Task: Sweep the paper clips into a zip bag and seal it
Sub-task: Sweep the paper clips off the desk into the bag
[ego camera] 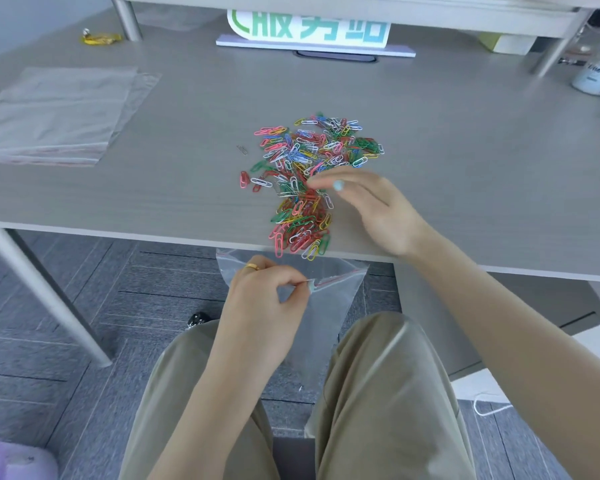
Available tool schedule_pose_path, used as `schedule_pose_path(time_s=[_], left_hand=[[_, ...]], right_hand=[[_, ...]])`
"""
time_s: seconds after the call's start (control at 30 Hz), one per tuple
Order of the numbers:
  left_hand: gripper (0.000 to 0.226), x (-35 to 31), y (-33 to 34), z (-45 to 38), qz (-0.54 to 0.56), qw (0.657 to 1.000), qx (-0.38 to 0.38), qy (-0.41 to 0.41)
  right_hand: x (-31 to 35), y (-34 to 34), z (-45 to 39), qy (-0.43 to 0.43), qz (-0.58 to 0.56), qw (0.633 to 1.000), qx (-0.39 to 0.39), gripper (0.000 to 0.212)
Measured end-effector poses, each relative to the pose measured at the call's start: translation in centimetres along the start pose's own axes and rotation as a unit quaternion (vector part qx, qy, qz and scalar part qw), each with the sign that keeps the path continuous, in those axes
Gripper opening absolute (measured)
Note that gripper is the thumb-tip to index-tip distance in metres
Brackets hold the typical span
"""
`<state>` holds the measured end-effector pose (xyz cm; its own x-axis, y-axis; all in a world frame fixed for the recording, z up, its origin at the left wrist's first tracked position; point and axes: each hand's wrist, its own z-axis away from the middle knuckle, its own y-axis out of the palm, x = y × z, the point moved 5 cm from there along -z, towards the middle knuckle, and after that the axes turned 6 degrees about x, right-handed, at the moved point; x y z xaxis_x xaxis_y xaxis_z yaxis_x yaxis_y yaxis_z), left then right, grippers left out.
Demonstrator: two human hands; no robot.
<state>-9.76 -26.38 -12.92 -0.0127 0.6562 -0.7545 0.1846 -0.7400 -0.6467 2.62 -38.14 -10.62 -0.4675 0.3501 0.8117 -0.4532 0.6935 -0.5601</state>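
Head view, near to far. Left hand (pixel 267 289) pinches the near lip of the zip bag (pixel 329 306), held just below the desk's front edge (pixel 118 233) and hanging down between the knees. Thin, floppy film: mouth will likely sag shut unless the lip is kept pulled out; grip at the red zip strip, not the film.

Right hand (pixel 378 209) hovers over the near part of the paper clips (pixel 309 181), fingers loosely spread, gripping nothing. Blurred, so contact with the clips is unclear.

Clips: light, small, stiff wire with coloured coating. They should slide easily on the smooth desktop but tangle and scatter. Pile runs from mid-desk to the front edge, a few overhanging right above the bag mouth. One stray clip (pixel 242 149) lies left of the pile.

Spare zip bags (pixel 56 112) lie flat at the left edge, well apart. Sign (pixel 309 29) and bottle (pixel 593 74) at the back, clear of the sweep path. Nothing blocks it.
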Motion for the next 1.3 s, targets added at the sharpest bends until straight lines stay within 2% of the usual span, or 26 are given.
schedule_pose_path(time_s=[0.07,0.13,0.2,0.27,0.37,0.47,0.77,0.9,0.97,1.03,1.13,1.3], left_hand=[[0.008,0.0,0.1,-0.1,0.000,1.000,0.000,-0.002],[0.008,-0.1,0.2,-0.3,0.003,1.000,-0.001,0.000],[0.008,-0.2,0.3,-0.4,0.008,1.000,-0.003,0.007],[0.008,-0.4,0.3,-0.4,0.011,1.000,-0.001,0.011],[0.008,-0.7,0.3,-0.2,0.013,1.000,0.001,0.018],[0.008,-0.9,0.3,-0.1,0.019,1.000,0.004,0.022],[0.008,-0.8,-0.2,0.2,0.009,1.000,0.000,0.022],[0.008,-0.6,-0.1,0.3,0.003,1.000,-0.005,0.021],[0.008,-0.5,0.0,0.3,0.001,1.000,-0.005,0.017],[0.008,-0.4,0.1,0.3,0.003,1.000,-0.004,0.013],[0.008,-0.2,-0.2,0.2,0.006,1.000,-0.006,0.010],[0.008,-0.5,-0.6,0.2,0.010,1.000,-0.013,0.020]], right_hand=[[-0.6,-0.8,1.5,0.060,0.038,0.997,-0.022,0.034],[-1.0,-0.9,2.7,0.097,0.118,0.988,0.017,0.040],[-0.8,0.0,3.5,0.086,0.247,0.962,0.075,0.048],[-0.6,1.0,4.0,0.066,0.327,0.937,0.107,0.060],[-0.3,1.8,4.6,0.045,0.384,0.916,0.111,0.072],[0.1,2.2,5.1,0.020,0.406,0.907,0.111,0.070],[1.4,3.6,6.6,-0.052,0.396,0.910,0.107,0.059],[1.9,3.0,4.5,-0.012,0.241,0.967,0.077,0.052],[2.0,3.0,2.6,0.017,0.160,0.984,0.072,0.047],[2.1,3.5,1.0,0.032,0.115,0.990,0.081,0.041],[2.0,4.2,0.1,0.026,0.105,0.988,0.108,0.038],[2.2,4.5,1.6,-0.008,0.095,0.986,0.135,0.043]])
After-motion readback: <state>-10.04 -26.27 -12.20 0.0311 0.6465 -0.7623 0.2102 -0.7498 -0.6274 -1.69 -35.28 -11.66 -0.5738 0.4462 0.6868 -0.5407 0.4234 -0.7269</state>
